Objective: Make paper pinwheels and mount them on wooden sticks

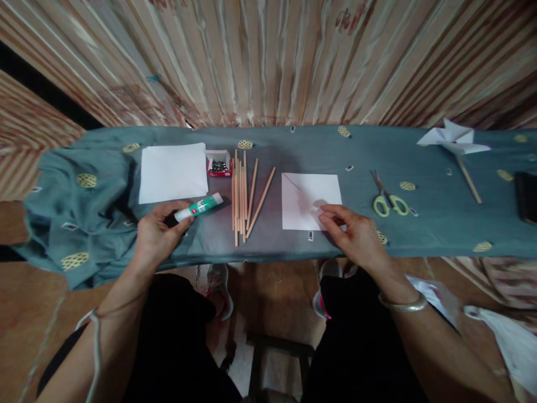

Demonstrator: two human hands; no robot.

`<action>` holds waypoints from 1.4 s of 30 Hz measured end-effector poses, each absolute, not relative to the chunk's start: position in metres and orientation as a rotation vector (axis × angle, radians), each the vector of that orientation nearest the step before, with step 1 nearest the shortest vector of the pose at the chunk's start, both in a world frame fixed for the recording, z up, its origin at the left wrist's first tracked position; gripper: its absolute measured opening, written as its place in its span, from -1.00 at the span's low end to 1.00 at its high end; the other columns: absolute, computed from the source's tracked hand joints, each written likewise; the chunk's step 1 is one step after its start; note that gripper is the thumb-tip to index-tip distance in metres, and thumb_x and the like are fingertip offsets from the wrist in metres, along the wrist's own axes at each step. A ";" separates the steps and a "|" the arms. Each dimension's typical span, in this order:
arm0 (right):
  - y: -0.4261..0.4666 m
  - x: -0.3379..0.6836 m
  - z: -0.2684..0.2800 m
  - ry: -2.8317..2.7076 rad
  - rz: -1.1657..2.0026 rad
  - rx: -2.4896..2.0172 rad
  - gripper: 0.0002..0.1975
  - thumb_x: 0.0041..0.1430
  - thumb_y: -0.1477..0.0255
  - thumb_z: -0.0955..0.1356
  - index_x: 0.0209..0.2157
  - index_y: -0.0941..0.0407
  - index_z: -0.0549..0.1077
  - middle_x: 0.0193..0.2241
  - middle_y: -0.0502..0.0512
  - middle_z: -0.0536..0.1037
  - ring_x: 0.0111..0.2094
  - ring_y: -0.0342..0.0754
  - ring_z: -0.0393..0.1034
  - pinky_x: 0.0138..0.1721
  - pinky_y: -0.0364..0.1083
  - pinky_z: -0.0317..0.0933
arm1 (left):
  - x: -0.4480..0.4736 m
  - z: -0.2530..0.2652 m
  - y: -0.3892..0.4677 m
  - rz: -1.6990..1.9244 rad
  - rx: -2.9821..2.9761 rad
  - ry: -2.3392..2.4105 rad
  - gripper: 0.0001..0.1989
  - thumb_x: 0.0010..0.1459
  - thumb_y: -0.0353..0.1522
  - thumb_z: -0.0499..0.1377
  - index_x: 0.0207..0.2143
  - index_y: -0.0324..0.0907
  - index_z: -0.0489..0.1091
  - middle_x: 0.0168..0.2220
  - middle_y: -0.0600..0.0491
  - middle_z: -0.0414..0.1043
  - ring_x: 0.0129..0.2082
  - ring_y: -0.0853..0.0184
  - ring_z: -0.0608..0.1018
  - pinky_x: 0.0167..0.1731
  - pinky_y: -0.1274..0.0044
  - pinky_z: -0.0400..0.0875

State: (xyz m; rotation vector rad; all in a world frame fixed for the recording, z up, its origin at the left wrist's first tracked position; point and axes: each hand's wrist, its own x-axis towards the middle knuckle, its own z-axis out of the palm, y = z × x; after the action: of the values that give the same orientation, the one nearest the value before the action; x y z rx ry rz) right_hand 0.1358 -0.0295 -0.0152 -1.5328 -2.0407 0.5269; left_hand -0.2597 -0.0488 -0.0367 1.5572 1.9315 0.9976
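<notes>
My left hand point(157, 229) is closed around a glue stick point(199, 207) with a green and white label, held tilted over the cloth. Over the lower right corner of a square sheet of white paper point(304, 201) is my right hand point(350, 232), its thumb and forefinger slightly apart. Whether the fingertips touch the sheet, I cannot tell. The sheet lies flat, with a dark diagonal line running in from its upper left corner. Between my hands lie several thin wooden sticks point(240, 196). Scissors point(386, 196) with green handles lie open, right of the sheet.
A stack of white paper point(173, 173) lies at the left, beside a small red box point(218, 163) of metal pieces. A paper pinwheel point(457, 140) on a stick lies at the far right, near a dark object point(526, 196). Green cloth point(96, 212) bunches at the left end.
</notes>
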 end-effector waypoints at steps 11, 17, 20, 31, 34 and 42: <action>-0.040 0.150 -0.028 -2.309 0.141 -1.331 -0.57 0.27 0.29 0.32 0.08 0.25 0.41 0.07 0.35 0.49 0.10 0.17 0.35 0.12 0.17 0.29 | -0.218 -0.001 -0.054 1.073 2.400 2.008 -0.68 0.11 -0.21 0.28 -0.13 -0.19 0.48 -0.19 -0.06 0.53 -0.14 0.12 0.53 -0.09 0.25 0.45; -0.041 0.146 -0.030 -2.331 0.090 -1.338 -0.70 0.29 0.37 0.31 -0.02 0.20 0.49 0.01 0.30 0.53 0.04 0.14 0.39 0.03 0.15 0.37 | -0.116 -0.009 -0.052 0.910 2.600 1.121 -0.82 0.22 -0.40 0.19 -0.11 -0.17 0.42 -0.17 -0.03 0.53 -0.15 0.25 0.52 -0.14 0.39 0.49; -0.041 0.143 -0.029 -2.341 0.107 -1.344 -0.76 0.29 0.43 0.30 -0.08 0.18 0.53 -0.05 0.26 0.56 -0.01 0.11 0.42 0.00 0.13 0.39 | -0.087 -0.022 -0.040 0.859 2.639 1.081 -0.74 0.21 -0.38 0.20 -0.04 -0.24 0.40 -0.09 -0.11 0.52 -0.08 0.16 0.49 -0.07 0.28 0.47; -0.036 0.162 -0.030 -2.391 -0.069 -1.369 -0.76 0.30 0.51 0.26 -0.12 0.23 0.54 -0.07 0.27 0.58 -0.09 0.10 0.44 -0.02 0.10 0.37 | -0.079 -0.035 -0.009 0.829 2.450 1.119 -0.52 0.10 -0.24 0.30 0.03 -0.28 0.39 -0.04 -0.18 0.50 -0.02 0.08 0.47 -0.01 0.19 0.43; -0.036 0.167 -0.029 -2.330 -0.012 -1.407 -0.75 0.29 0.46 0.29 -0.10 0.26 0.53 -0.04 0.30 0.56 -0.05 0.12 0.42 0.00 0.12 0.36 | -0.077 -0.037 -0.007 0.765 2.463 1.084 -0.58 0.13 -0.31 0.27 0.03 -0.28 0.40 -0.05 -0.17 0.51 -0.04 0.08 0.49 -0.02 0.19 0.43; -0.039 0.140 -0.024 -2.387 0.140 -1.365 -0.63 0.25 0.33 0.34 0.03 0.22 0.46 0.00 0.29 0.54 0.02 0.14 0.40 0.08 0.13 0.33 | -0.072 -0.034 -0.001 0.785 2.430 1.073 -0.75 0.24 -0.36 0.15 -0.06 -0.25 0.46 -0.12 -0.12 0.55 -0.12 0.17 0.51 -0.05 0.28 0.43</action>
State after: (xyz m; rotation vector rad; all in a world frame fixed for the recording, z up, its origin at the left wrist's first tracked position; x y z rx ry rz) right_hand 0.1396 -0.0387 -0.0243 -1.3646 -2.3869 0.1399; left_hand -0.0718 -0.0013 -0.0344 2.4301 1.0728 0.7852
